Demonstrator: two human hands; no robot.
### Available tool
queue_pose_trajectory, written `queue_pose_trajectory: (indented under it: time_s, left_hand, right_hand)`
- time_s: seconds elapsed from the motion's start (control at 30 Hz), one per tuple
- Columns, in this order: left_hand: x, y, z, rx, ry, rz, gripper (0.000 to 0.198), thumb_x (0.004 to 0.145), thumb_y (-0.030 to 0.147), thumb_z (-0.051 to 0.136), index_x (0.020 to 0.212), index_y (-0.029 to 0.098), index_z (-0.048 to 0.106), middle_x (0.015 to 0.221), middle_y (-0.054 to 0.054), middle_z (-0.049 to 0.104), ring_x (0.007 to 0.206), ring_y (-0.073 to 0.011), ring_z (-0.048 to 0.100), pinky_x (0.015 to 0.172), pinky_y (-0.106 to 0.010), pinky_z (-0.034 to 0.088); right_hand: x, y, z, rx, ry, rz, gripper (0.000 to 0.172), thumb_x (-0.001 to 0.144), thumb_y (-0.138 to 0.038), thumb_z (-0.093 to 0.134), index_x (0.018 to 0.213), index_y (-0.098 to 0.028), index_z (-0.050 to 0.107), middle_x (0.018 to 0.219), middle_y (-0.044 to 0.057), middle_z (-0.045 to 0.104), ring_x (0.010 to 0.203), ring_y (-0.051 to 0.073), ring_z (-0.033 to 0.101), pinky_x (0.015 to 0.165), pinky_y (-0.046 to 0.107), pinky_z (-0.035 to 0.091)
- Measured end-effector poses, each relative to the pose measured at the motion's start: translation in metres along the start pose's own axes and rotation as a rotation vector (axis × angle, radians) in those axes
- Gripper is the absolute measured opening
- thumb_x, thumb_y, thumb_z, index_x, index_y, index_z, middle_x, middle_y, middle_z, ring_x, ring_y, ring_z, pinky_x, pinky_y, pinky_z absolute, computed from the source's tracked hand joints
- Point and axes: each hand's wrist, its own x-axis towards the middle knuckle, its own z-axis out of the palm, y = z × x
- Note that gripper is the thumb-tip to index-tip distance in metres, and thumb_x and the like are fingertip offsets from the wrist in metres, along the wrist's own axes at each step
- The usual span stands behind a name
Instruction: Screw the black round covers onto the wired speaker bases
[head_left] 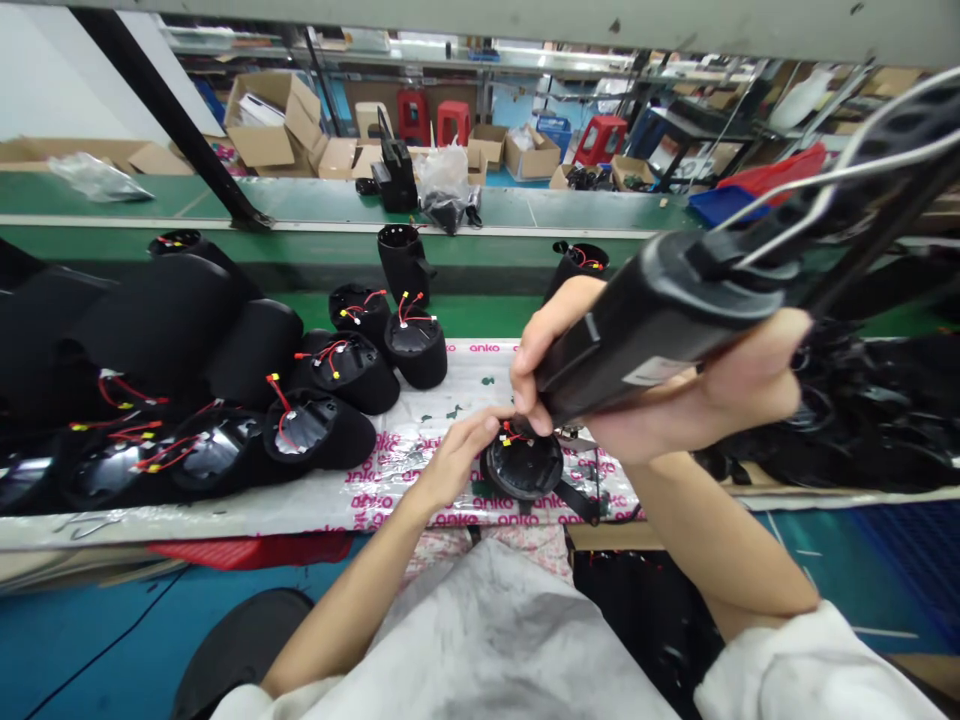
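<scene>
The right hand [675, 400] is closed around the barrel of a black electric screwdriver [660, 320], its fingers [544, 335] curled over the near side and the thumb [772, 350] lying along the far side. The tool slants from the upper right down toward a round black cap [525, 468], and its tip is hidden behind the fingers. The left hand [454, 465] is narrowly closed, with its fingertips [499, 418] reaching to the cap's upper edge, beside a small bunch of red wires and yellow connectors [511, 434]; whether they pinch the wires or only touch the rim, I cannot tell. The cap sits on a plastic sheet [397, 480] printed with pink "anko" lettering, between the two forearms, with a black strap [577, 500] trailing from its right side. To the left, black padded cylinders [349, 372] stand and lie in a crowded group, each with red wires and yellow connectors at its open end. A heap of black parts [847, 420] lies to the right. Beyond them runs a green conveyor belt [480, 205], with cardboard boxes [262, 120] and red stools [412, 115] farther back.
</scene>
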Motion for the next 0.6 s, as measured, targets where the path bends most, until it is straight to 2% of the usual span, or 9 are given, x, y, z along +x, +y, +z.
queue_pose_trajectory:
  time_s: [0.07, 0.2, 0.3, 0.47, 0.6]
  left_hand:
    - [0.004, -0.005, 0.004, 0.004, -0.018, -0.002, 0.061, 0.111, 0.071, 0.060, 0.122, 0.018, 0.087, 0.128, -0.010, 0.088, 0.130, -0.0354, 0.077, 0.125, -0.047, 0.054]
    - [0.005, -0.012, 0.014, 0.009, 0.017, 0.024, 0.061, 0.114, 0.070, 0.052, 0.103, 0.019, 0.085, 0.113, -0.008, 0.088, 0.121, -0.0341, 0.076, 0.123, -0.045, 0.054]
    - [0.005, -0.017, 0.019, 0.022, 0.063, 0.041, 0.059, 0.113, 0.070, 0.053, 0.099, 0.020, 0.083, 0.109, -0.008, 0.086, 0.117, -0.0337, 0.075, 0.118, -0.044, 0.056]
    - [0.002, -0.026, 0.025, 0.049, 0.148, 0.039, 0.065, 0.110, 0.076, 0.051, 0.094, 0.020, 0.079, 0.101, -0.009, 0.084, 0.110, -0.0329, 0.074, 0.112, -0.043, 0.058]
    - [0.001, -0.031, 0.026, 0.082, 0.209, 0.009, 0.068, 0.105, 0.083, 0.053, 0.085, 0.021, 0.073, 0.098, -0.009, 0.082, 0.111, -0.0336, 0.071, 0.111, -0.045, 0.058]
  right_hand:
    - [0.002, 0.002, 0.000, -0.002, 0.002, 0.030, 0.064, 0.085, -0.086, 0.080, 0.084, -0.022, 0.084, 0.068, 0.002, 0.077, 0.047, 0.016, 0.065, 0.042, 0.028, 0.052]
    - [0.006, 0.016, 0.003, 0.006, 0.031, 0.000, 0.072, 0.079, -0.095, 0.077, 0.074, -0.023, 0.076, 0.062, 0.002, 0.071, 0.051, 0.016, 0.064, 0.045, 0.025, 0.055]
    - [0.006, 0.023, 0.003, 0.026, 0.045, 0.000, 0.074, 0.076, -0.097, 0.077, 0.076, -0.023, 0.076, 0.062, 0.003, 0.070, 0.060, 0.020, 0.069, 0.051, 0.028, 0.061]
    - [0.005, 0.026, 0.000, 0.001, -0.035, -0.038, 0.077, 0.083, -0.099, 0.069, 0.077, -0.022, 0.078, 0.060, 0.002, 0.069, 0.054, 0.018, 0.065, 0.045, 0.025, 0.054]
    - [0.009, 0.039, 0.001, -0.036, -0.138, -0.028, 0.083, 0.081, -0.104, 0.064, 0.069, -0.022, 0.071, 0.061, 0.001, 0.071, 0.048, 0.018, 0.063, 0.042, 0.027, 0.052]
